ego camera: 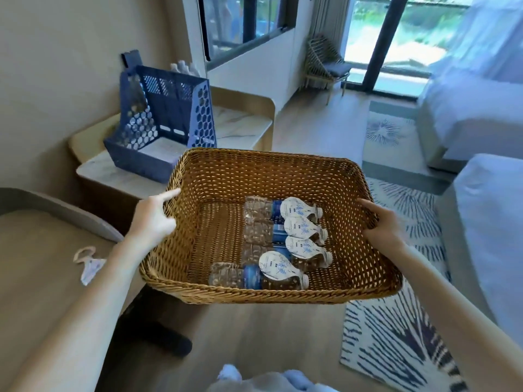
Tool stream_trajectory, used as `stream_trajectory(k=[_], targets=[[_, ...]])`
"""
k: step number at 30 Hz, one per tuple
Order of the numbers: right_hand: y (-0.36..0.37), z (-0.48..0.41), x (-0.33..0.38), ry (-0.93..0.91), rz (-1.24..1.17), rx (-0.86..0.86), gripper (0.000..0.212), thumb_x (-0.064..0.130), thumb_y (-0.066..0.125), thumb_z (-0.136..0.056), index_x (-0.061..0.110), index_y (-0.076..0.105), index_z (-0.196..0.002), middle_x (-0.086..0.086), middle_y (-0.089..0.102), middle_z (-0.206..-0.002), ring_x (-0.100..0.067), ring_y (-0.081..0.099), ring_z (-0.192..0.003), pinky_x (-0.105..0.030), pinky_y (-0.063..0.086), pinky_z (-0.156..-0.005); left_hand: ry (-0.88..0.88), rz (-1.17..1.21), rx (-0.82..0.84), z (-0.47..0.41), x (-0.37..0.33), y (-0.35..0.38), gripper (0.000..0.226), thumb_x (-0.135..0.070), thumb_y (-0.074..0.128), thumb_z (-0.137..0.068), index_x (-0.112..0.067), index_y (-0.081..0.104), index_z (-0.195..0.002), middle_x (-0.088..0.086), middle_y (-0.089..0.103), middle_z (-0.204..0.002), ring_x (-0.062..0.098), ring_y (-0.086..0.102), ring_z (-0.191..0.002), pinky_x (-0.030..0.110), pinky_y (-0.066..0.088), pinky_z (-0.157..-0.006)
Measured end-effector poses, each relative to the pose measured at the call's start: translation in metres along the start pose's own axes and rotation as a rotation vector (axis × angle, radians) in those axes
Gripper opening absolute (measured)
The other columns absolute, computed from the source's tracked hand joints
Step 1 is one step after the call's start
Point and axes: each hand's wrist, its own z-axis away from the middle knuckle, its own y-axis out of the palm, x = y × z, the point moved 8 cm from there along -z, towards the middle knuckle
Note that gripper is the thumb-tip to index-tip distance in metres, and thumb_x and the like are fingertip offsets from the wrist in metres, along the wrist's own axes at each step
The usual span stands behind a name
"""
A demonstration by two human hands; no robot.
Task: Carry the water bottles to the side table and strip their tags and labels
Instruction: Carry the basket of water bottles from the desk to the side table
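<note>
Hands [268, 222] gripping basket [254, 171], fingertips perhaps underneath.

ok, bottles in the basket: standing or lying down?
Lying down. All four water bottles lie on their sides in the wicker basket, caps toward the right hand.

Scene lit brightly by daylight from overexposed window [396, 43]; edges bent by wide-angle distortion; slight motion blur noted throughout.
</note>
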Motion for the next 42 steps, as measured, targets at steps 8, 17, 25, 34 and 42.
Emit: stream_trajectory(k=[8,17,25,34,42], targets=[[-0.07,-0.003,-0.085,0.181,0.007,-0.195,0.077,-0.017,0.063,-0.076,0.019,0.057,-0.143,-0.011,0.063,-0.138,-0.008,0.061,-0.078,0.0,0.043,-0.065,0.197,0.039,0.168,-0.085,-0.1,0.103,0.078,0.017,0.056,-0.073,-0.02,0.057,-0.141,-0.007,0.057,-0.048,0.005,0.035,-0.028,0.011,0.03,-0.03],[-0.117,0.026,-0.165,0.49,0.059,-0.433,0.077,-0.011,0.06,-0.075,0.028,0.059,-0.142,-0.009,0.068,-0.133,-0.019,0.069,-0.084,-0.008,0.043,-0.07,0.519,0.087,0.396,-0.169,-0.239,0.229,0.072,0.013,0.061,-0.075,-0.019,0.059,-0.14,0.016,0.074,-0.113,0.008,0.051,-0.048,0.005,0.039,-0.044],[-0.137,0.093,-0.192,0.761,0.038,-0.744,0.072,-0.011,0.06,-0.079,0.024,0.06,-0.141,-0.011,0.073,-0.122,-0.022,0.068,-0.073,-0.005,0.041,-0.061,0.785,0.126,0.668,-0.194,-0.374,0.327,0.07,0.014,0.06,-0.077,-0.012,0.055,-0.143,0.017,0.06,-0.138,0.034,0.059,-0.124,0.038,0.042,-0.109],[-0.134,0.197,-0.176,1.054,0.067,-1.033,0.078,-0.019,0.057,-0.076,0.021,0.059,-0.142,-0.02,0.071,-0.124,-0.009,0.041,-0.032,-0.009,0.035,-0.036,1.087,0.194,0.929,-0.136,-0.485,0.419,0.07,0.012,0.064,-0.077,-0.01,0.054,-0.143,0.016,0.059,-0.14,0.032,0.054,-0.13,0.041,0.037,-0.115],[-0.106,0.303,-0.149,1.322,0.061,-1.205,0.08,-0.02,0.058,-0.077,0.025,0.056,-0.144,-0.016,0.075,-0.115,-0.019,0.042,-0.038,-0.018,0.04,-0.035,1.345,0.167,1.033,-0.025,-0.544,0.443,0.066,-0.002,0.068,-0.079,-0.022,0.057,-0.142,0.012,0.068,-0.128,0.03,0.067,-0.112,0.037,0.049,-0.101]])
